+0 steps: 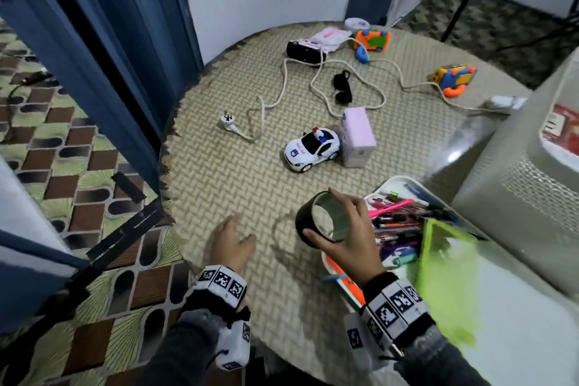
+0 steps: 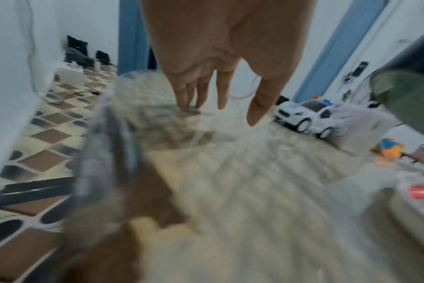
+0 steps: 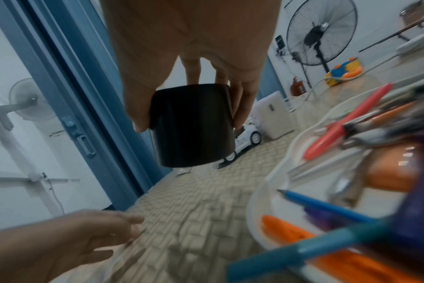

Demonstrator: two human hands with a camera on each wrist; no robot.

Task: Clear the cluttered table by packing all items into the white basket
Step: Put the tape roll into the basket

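My right hand (image 1: pixel 319 213) grips a black tape roll (image 1: pixel 302 219) between thumb and fingers, lifted a little above the woven table mat, just left of the white basket (image 1: pixel 398 180). In the right wrist view the right hand (image 3: pixel 189 122) holds the tape roll (image 3: pixel 194 126) beside the basket rim (image 3: pixel 259 191). The basket holds several pens and markers (image 1: pixel 398 222). My left hand (image 1: pixel 233 233) hovers low over the mat with straight fingers and holds nothing; the left wrist view shows the left hand (image 2: pixel 220 111) the same way.
On the mat lie a toy police car (image 1: pixel 311 149), a pink-white box (image 1: pixel 357 136), a white cable with a plug (image 1: pixel 228 122), a black item (image 1: pixel 342 88) and two orange toys (image 1: pixel 371 39) (image 1: pixel 452 78). A tall white perforated container (image 1: pixel 517 172) stands right. The table edge (image 1: pixel 166 166) drops off left.
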